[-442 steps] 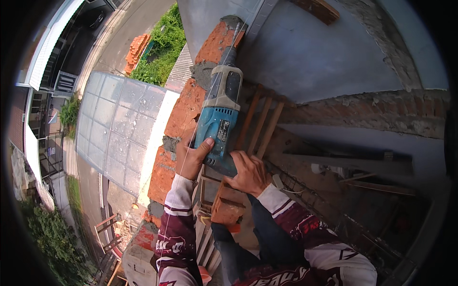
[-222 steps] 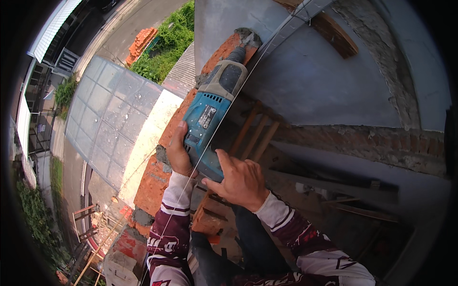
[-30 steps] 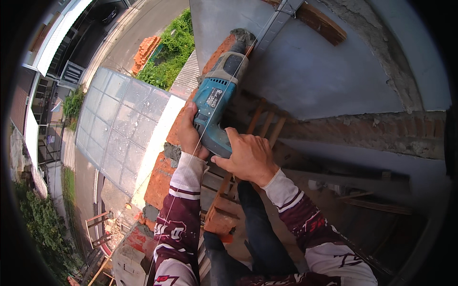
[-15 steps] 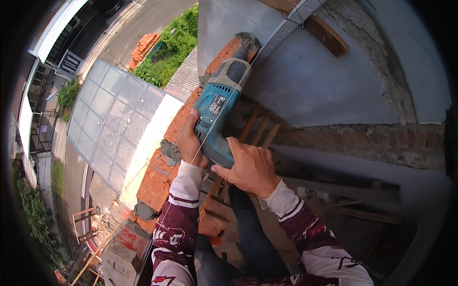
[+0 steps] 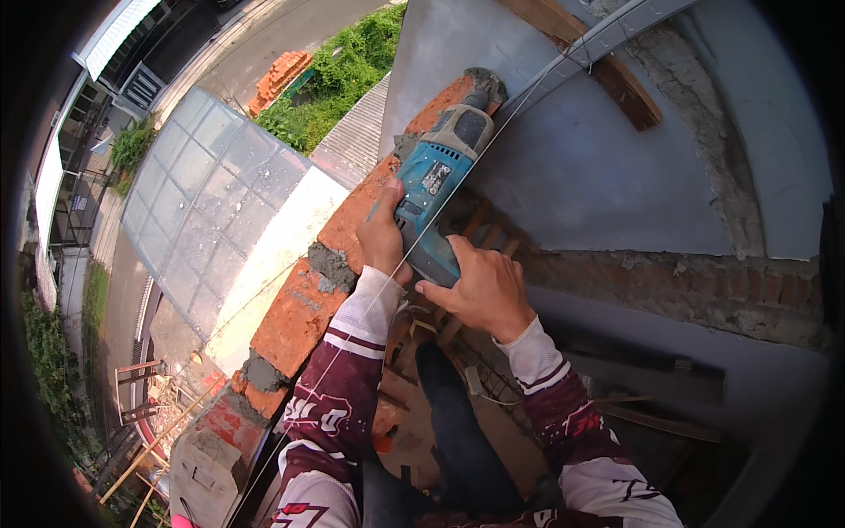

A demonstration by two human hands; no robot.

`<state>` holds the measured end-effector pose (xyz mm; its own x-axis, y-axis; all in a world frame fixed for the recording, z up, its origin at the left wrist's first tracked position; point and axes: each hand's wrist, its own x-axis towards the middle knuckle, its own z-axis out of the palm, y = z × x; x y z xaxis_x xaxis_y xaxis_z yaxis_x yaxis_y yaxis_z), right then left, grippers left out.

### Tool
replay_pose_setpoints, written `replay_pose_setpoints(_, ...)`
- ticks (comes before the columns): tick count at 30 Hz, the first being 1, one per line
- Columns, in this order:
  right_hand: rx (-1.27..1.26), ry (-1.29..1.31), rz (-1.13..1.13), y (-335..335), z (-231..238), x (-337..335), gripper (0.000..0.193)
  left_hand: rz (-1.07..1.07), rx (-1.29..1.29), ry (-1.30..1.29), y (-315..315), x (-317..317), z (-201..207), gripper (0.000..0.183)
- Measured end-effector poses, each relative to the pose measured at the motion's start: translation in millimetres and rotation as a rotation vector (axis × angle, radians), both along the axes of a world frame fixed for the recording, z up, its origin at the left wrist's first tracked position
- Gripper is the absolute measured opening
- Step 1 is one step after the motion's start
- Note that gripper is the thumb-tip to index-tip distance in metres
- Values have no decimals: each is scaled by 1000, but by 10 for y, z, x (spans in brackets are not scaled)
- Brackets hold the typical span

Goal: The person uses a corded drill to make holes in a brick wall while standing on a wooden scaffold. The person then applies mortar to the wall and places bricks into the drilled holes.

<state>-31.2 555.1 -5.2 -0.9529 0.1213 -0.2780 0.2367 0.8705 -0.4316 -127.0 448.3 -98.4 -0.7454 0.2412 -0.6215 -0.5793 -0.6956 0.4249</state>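
A teal and grey rotary hammer drill [image 5: 431, 172] lies along the top of a narrow brick wall [image 5: 299, 321], its nose toward the far end. My left hand [image 5: 383, 231] is wrapped round the left side of its body. On the rear handle, my right hand [image 5: 484, 286] grips from the right, its thumb stretched along the handle's back end. The drill's tip meets a lump of grey mortar [image 5: 487, 84] at the wall's far end, beside the grey upright wall; whether a bit is fitted is hidden. A thin string passes over the drill and my left forearm.
Grey mortar [image 5: 331, 266] fills the joints between the bricks. Left of the wall, far below, are a translucent panelled roof [image 5: 198, 176], a street and stacked orange bricks [image 5: 280, 79]. A metal channel [image 5: 581, 53] and a wooden piece [image 5: 625, 92] stand at upper right. My legs show below.
The view has shifted, so the drill and both hands appear a little further right and lower. My grip on the drill stays the same.
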Motion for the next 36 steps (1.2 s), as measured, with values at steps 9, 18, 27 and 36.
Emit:
replay_pose_setpoints(9, -28, -93, 17, -297, 158, 169, 78, -12, 5, -47, -334, 242, 83, 35)
replay_pose_setpoints(18, 36, -63, 37, -18, 82, -24, 70, 8, 3, -26, -9, 9, 22, 32)
replay_pose_setpoints(27, -36, -51, 5, 93, 11, -56, 67, 17, 0, -27, 74, -22, 73, 31)
replay_pose_setpoints(36, -18, -33, 7, 127, 8, -79, 69, 38, 6, -20, 119, -57, 19, 29)
